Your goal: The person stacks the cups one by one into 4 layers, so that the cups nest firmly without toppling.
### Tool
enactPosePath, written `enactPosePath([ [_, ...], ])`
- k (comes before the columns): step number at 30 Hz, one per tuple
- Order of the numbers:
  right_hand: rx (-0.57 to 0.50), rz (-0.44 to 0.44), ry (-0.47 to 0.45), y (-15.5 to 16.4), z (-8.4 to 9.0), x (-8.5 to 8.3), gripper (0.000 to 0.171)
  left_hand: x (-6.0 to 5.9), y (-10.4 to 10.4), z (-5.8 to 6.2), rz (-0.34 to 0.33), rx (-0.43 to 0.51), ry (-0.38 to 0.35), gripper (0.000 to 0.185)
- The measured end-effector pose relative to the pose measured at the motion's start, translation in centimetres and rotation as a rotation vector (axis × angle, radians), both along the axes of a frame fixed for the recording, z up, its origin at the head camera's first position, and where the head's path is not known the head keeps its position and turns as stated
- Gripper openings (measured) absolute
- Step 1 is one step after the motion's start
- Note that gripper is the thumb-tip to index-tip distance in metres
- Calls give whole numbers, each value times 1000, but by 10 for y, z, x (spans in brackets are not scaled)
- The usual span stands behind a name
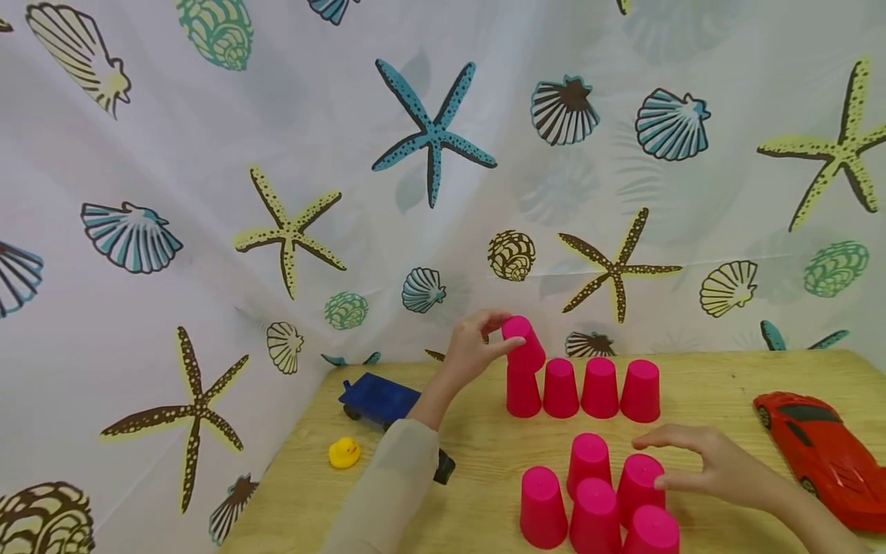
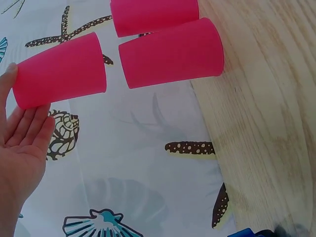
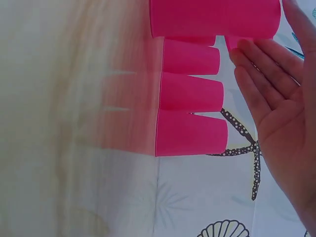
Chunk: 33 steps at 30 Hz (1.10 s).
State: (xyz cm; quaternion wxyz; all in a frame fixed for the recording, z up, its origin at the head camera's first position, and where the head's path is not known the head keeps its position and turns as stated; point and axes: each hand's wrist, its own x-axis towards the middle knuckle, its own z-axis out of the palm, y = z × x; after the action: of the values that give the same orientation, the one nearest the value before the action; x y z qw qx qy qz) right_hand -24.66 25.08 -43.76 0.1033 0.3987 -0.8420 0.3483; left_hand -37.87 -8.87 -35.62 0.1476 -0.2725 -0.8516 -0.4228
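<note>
My left hand [image 1: 500, 338] grips one pink cup [image 1: 524, 342] by its top and holds it tilted just above the leftmost cup [image 1: 522, 394] of a back row of several upside-down pink cups. In the left wrist view that held cup [image 2: 59, 69] lies against my thumb and fingers [image 2: 27, 131]. A front cluster of several pink cups [image 1: 594, 512] stands closer to me. My right hand [image 1: 661, 462] is spread beside this cluster, fingers straight, thumb against one cup [image 1: 638, 483]. In the right wrist view my palm [image 3: 281, 103] faces the cups [image 3: 190, 94].
A red toy car [image 1: 824, 454] sits at the right side of the wooden table [image 1: 713, 400]. A blue toy truck [image 1: 377, 398] and a yellow rubber duck [image 1: 344, 452] lie at the left near the table edge. A seashell-print curtain [image 1: 429, 154] hangs right behind.
</note>
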Motion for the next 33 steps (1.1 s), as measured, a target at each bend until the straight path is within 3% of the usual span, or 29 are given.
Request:
enactPosePath([
  [7,6,65,-47,-1,-2,-1,39,-5,12,-4,-31,-22,-19,46],
  [33,7,66,2,-1,-3,0,37,-18,28,-9,-24,-57,-120,45],
])
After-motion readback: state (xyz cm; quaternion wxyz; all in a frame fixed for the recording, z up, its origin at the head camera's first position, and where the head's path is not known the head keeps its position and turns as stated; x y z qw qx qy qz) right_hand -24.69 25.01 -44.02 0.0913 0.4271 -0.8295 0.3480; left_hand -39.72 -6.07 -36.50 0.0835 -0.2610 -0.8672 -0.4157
